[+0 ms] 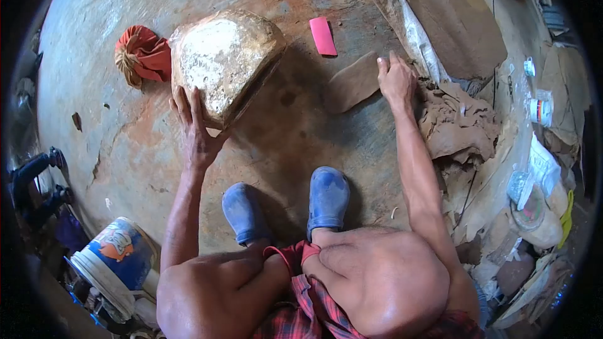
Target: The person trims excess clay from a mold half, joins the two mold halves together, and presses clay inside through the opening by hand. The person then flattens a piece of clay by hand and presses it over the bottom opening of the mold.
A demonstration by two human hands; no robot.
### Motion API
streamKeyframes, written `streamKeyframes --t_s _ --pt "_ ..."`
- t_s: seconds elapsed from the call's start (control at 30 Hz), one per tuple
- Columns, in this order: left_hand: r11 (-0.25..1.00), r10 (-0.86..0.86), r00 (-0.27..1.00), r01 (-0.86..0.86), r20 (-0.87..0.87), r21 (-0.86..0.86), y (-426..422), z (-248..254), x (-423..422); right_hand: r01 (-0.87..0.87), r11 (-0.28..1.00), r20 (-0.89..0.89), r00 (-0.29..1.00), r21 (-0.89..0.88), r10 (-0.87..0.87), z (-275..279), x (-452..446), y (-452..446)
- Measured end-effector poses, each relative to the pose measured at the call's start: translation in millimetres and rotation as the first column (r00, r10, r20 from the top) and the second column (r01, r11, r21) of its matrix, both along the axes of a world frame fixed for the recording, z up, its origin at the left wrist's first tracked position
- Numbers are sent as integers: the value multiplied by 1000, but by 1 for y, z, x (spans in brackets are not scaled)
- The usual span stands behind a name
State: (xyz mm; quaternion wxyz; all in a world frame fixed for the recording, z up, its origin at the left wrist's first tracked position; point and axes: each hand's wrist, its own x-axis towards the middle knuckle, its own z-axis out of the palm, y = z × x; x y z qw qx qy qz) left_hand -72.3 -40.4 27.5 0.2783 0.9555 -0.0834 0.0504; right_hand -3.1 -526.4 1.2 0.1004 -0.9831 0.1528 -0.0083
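A heavy, stone-like block with a whitish rough top point(217, 56) is tilted on the floor, with dark shadow under its right edge. My left hand point(191, 122) grips its near left edge, fingers on top and the thumb lower down. A flat brown clay slab point(355, 85) is to the right. My right hand point(397, 81) is closed at the slab's right end, thumb against its edge; the fingertips are partly hidden. Just right of that hand is a heap of torn clay point(461, 119). A pink flexible card point(323, 36) rests beyond the slab.
A red cloth bundle point(143, 55) touches the block's left side. A large clay block point(461, 25) with plastic sheet stands at the upper right. A blue and white bucket point(119, 251) is at lower left. Small tubs point(540, 112) and rags line the right edge. Blue clogs point(328, 198) are on my feet.
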Motion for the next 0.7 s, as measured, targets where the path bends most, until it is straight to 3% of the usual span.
streamKeyframes --t_s 0.07,0.23,0.33,0.43,0.5,0.57,0.63,0.7 --pt "1000 -8 1000 8 27 -1 3 -1 2 20 993 9 1000 119 -21 1 0 10" --pt "998 -57 998 57 19 9 14 0 9 29 997 69 997 66 -33 4 7 7" --pt "996 -61 998 61 -8 69 28 7 18 40 981 -93 995 191 -23 19 14 -3" --pt "991 -118 993 119 -11 62 44 10 32 -8 978 -96 995 207 28 16 7 -8" --pt "982 -188 982 188 -4 26 55 9 40 -3 965 -68 997 261 22 3 4 -19" --pt "978 -202 979 202 -2 42 58 16 44 -9 897 -14 1000 442 17 3 -3 -23" --pt "986 -153 980 161 -127 55 57 23 43 -18 892 7 1000 452 16 29 -12 -15" --pt "982 -152 978 166 -146 94 52 41 38 -19 885 27 1000 466 7 70 -22 2"
